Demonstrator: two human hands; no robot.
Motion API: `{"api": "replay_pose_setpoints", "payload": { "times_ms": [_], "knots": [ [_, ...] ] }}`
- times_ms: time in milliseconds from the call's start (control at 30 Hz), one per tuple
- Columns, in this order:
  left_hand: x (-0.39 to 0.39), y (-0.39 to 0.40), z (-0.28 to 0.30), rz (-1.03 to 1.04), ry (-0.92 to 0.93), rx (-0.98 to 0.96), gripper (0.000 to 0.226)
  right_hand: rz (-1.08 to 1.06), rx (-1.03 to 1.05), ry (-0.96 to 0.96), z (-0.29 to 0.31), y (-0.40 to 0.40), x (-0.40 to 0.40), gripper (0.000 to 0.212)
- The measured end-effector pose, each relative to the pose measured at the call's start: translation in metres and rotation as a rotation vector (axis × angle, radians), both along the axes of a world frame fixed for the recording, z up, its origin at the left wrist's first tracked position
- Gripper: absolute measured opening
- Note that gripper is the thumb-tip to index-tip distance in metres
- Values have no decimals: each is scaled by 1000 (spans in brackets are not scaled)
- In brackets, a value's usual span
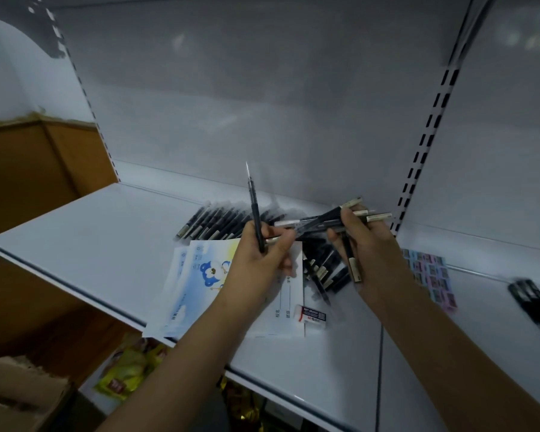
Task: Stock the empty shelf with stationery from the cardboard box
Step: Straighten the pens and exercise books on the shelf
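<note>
Head view: left hand (259, 260) pinches 1 pen (255, 210) upright; right hand (367, 244), at 3 o'clock, clutches a pen bundle (331, 221). Light, stiff, slippery; grip mid-barrel.

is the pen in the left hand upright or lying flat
Upright: the left hand grips the pen near its lower end, tip pointing up above the shelf.

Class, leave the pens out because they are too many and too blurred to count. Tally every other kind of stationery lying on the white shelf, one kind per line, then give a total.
Illustrated paper booklets: 2, overlapping
Eraser: 1
Sticker sheet: 1
Total: 4
</note>
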State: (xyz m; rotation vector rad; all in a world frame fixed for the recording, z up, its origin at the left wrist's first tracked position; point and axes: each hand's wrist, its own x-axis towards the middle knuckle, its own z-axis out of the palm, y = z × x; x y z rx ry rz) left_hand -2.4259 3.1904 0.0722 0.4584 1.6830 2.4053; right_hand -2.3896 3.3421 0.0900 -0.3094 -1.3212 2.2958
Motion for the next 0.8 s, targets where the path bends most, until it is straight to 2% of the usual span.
{"api": "replay_pose_setpoints", "payload": {
  "times_ms": [167,300,433,533,667,800],
  "knots": [
    [-3,2,-3,-44,-12,50,6,-21,8,-45,-2,4,2,21],
    [-8,1,-7,-37,3,19,23,-108,122,-47,2,14,4,17],
    [-13,0,-11,-24,-3,52,31,-188,43,7,5,36,4,4],
    [-12,3,-18,42,62,-28,34,-218,75,-15,-6,41,1,3],
    [-6,0,-21,246,252,-352,34,-256,356,-50,-13,38,-2,7],
    [-2,2,-18,374,479,-674,34,-344,868,-65,-16,33,-2,7]
  ]
}}
